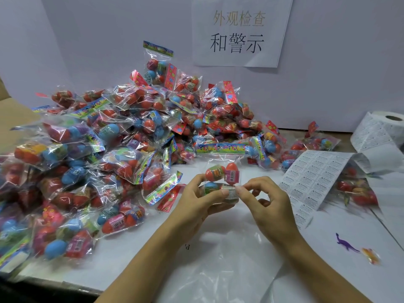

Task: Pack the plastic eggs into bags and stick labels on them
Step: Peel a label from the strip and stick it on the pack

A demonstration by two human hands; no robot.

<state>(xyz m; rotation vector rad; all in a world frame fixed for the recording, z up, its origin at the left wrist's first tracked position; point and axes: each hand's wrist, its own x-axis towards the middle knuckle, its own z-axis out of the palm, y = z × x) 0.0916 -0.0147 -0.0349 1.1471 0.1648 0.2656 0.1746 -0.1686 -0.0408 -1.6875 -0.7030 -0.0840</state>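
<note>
My left hand [197, 199] grips a clear bag of plastic eggs [220, 177], held just above the table at centre. Red, green and blue eggs show through the film. A white warning label [230, 192] lies on the bag's lower front. My right hand [263, 199] has thumb and forefinger pinched at that label's right edge, pressing it against the bag. A strip of white labels [312, 177] lies to the right, running up to a label roll [380, 130] at the far right.
A big heap of filled egg bags [109, 145] covers the left and back of the white table [140, 254]. A few more bags [358, 193] lie at right. A purple toy dinosaur [346, 243] and an orange toy [370, 255] sit near right. Clear plastic sheet [229, 263] lies under my arms.
</note>
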